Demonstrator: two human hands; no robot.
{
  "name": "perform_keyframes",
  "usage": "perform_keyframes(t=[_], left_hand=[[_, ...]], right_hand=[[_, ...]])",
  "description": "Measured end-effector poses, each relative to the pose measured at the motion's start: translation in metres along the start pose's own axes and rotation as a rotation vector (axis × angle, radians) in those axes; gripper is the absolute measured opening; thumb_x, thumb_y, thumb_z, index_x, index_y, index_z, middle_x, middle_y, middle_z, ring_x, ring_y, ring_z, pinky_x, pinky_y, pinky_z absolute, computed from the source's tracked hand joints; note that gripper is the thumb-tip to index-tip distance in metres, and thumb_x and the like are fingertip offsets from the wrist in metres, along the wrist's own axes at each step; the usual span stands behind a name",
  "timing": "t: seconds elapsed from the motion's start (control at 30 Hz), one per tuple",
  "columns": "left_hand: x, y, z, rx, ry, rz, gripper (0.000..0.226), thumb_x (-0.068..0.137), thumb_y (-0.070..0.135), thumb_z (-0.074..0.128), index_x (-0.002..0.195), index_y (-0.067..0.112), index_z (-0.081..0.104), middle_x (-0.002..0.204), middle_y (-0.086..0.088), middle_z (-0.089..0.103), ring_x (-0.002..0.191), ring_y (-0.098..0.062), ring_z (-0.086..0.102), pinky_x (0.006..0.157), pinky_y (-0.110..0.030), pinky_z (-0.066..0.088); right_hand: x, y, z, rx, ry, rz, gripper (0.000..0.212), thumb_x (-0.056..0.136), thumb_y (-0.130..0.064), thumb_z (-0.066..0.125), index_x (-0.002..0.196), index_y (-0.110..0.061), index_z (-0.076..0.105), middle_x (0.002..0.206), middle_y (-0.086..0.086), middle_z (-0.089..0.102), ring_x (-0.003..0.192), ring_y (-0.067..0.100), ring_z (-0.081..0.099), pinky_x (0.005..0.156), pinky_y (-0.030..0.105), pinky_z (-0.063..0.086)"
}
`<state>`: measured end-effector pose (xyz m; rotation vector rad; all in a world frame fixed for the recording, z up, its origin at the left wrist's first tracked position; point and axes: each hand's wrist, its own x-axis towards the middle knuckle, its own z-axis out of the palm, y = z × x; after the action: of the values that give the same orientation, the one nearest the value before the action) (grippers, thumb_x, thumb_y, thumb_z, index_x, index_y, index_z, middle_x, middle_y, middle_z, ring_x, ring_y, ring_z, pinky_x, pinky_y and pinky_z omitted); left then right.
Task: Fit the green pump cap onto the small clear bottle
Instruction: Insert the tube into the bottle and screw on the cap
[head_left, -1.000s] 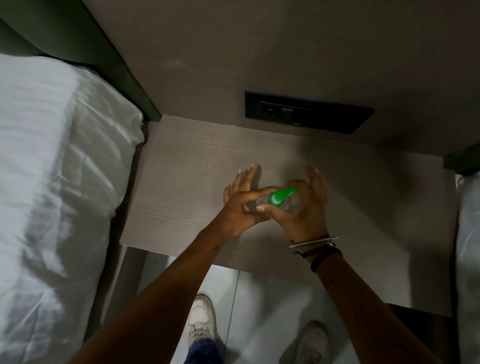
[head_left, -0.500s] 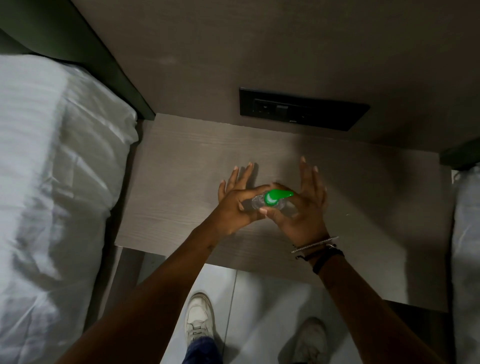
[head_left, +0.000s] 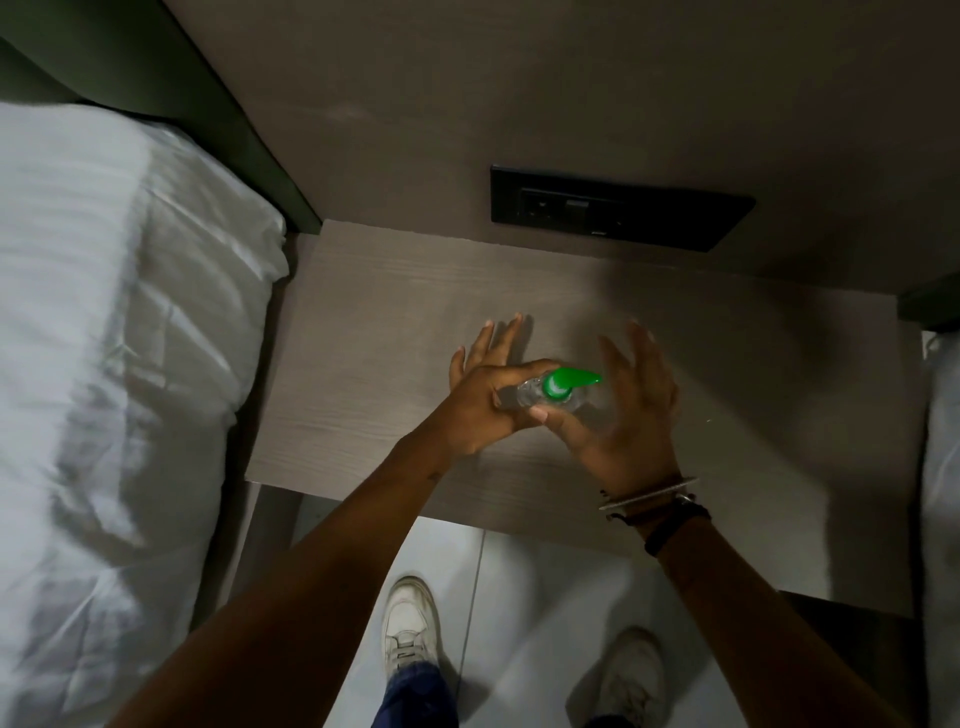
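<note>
A small clear bottle (head_left: 524, 392) is held between both hands over the wooden bedside table (head_left: 363, 332). The green pump cap (head_left: 569, 382) sits on its top, nozzle pointing right. My left hand (head_left: 483, 400) grips the bottle's body with thumb and index finger, the other fingers spread. My right hand (head_left: 621, 415) is at the cap side, thumb under the bottle near the cap, fingers stretched upward and apart. The lower part of the bottle is hidden by my hands.
A bed with white sheets (head_left: 104, 364) lies close on the left. A black socket panel (head_left: 618, 213) is set in the wall behind the table. More white bedding (head_left: 943, 467) shows at the right edge. Below are a pale floor and my shoes (head_left: 410, 623).
The cap's nozzle has turned from up-right to nearly level, pointing right. My right fingers have opened and straightened. Both hands stay in the same place above the table.
</note>
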<state>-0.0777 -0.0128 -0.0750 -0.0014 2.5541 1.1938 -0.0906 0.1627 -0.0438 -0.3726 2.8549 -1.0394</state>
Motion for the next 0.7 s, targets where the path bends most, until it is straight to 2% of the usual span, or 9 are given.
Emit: perform_keyframes(t=[0.07,0.13,0.23,0.3,0.4,0.5,0.6,0.7], left_hand=[[0.001,-0.002,0.0,-0.026,0.0,0.008,0.06,0.07,0.053,0.068,0.124,0.054,0.042,0.162,0.003,0.001,0.145,-0.015,-0.016,0.114,-0.046,-0.014],[0.0,-0.003,0.001,-0.047,0.002,0.008,0.06,0.07,0.053,0.07,0.122,0.056,0.041,0.162,0.006,0.001,0.144,-0.011,-0.016,0.113,-0.043,-0.015],[-0.001,0.001,0.002,-0.052,0.01,-0.012,0.055,0.072,0.04,0.074,0.121,0.05,0.05,0.162,0.005,0.002,0.145,-0.013,-0.015,0.114,-0.043,-0.014],[-0.002,0.005,0.001,-0.043,0.028,-0.039,0.051,0.072,0.031,0.077,0.119,0.039,0.059,0.161,0.003,0.005,0.147,-0.017,-0.012,0.115,-0.043,-0.013],[-0.001,0.011,-0.001,-0.041,0.02,-0.081,0.054,0.073,0.028,0.077,0.124,0.029,0.058,0.161,0.003,0.005,0.148,-0.017,-0.011,0.114,-0.039,-0.013],[-0.001,0.015,-0.006,-0.045,-0.013,-0.104,0.063,0.073,0.028,0.077,0.131,0.027,0.053,0.161,0.004,0.003,0.148,-0.016,-0.012,0.115,-0.037,-0.013],[-0.001,0.014,-0.004,-0.039,-0.028,-0.081,0.058,0.075,0.028,0.076,0.129,0.028,0.054,0.161,0.001,0.005,0.148,-0.017,-0.01,0.116,-0.041,-0.011],[-0.002,0.01,0.0,-0.095,0.005,-0.118,0.06,0.083,0.033,0.067,0.137,0.027,0.044,0.161,0.0,0.011,0.148,-0.016,-0.004,0.117,-0.04,-0.008]], right_hand=[[0.005,-0.005,-0.013,-0.072,0.057,-0.109,0.051,0.068,-0.059,0.066,0.106,-0.026,0.063,0.145,0.013,0.042,0.138,0.034,0.031,0.105,0.066,0.027],[0.011,-0.009,-0.02,-0.21,0.1,-0.19,0.035,0.073,-0.054,0.065,0.083,-0.021,0.07,0.136,0.01,0.053,0.133,0.035,0.038,0.103,0.067,0.027],[0.014,-0.023,-0.017,-0.35,0.147,-0.232,0.034,0.078,-0.041,0.067,0.062,-0.011,0.068,0.12,0.01,0.064,0.122,0.035,0.05,0.099,0.058,0.033],[0.01,-0.036,-0.01,-0.393,0.171,-0.155,0.033,0.079,-0.034,0.063,0.06,-0.007,0.067,0.112,0.011,0.068,0.117,0.034,0.054,0.095,0.053,0.035],[0.007,-0.044,-0.004,-0.417,0.199,-0.017,0.033,0.077,-0.033,0.064,0.063,-0.004,0.069,0.109,0.011,0.068,0.115,0.034,0.053,0.091,0.051,0.035],[0.004,-0.043,-0.003,-0.451,0.204,0.022,0.033,0.076,-0.036,0.064,0.064,-0.005,0.07,0.105,0.01,0.069,0.111,0.034,0.054,0.088,0.049,0.034],[0.001,-0.044,0.001,-0.454,0.189,0.054,0.032,0.077,-0.036,0.062,0.064,-0.007,0.07,0.102,0.009,0.071,0.109,0.033,0.054,0.088,0.048,0.035],[0.004,-0.043,0.003,-0.422,0.182,0.074,0.031,0.077,-0.034,0.062,0.062,-0.008,0.069,0.098,0.008,0.072,0.108,0.032,0.055,0.089,0.049,0.037]])
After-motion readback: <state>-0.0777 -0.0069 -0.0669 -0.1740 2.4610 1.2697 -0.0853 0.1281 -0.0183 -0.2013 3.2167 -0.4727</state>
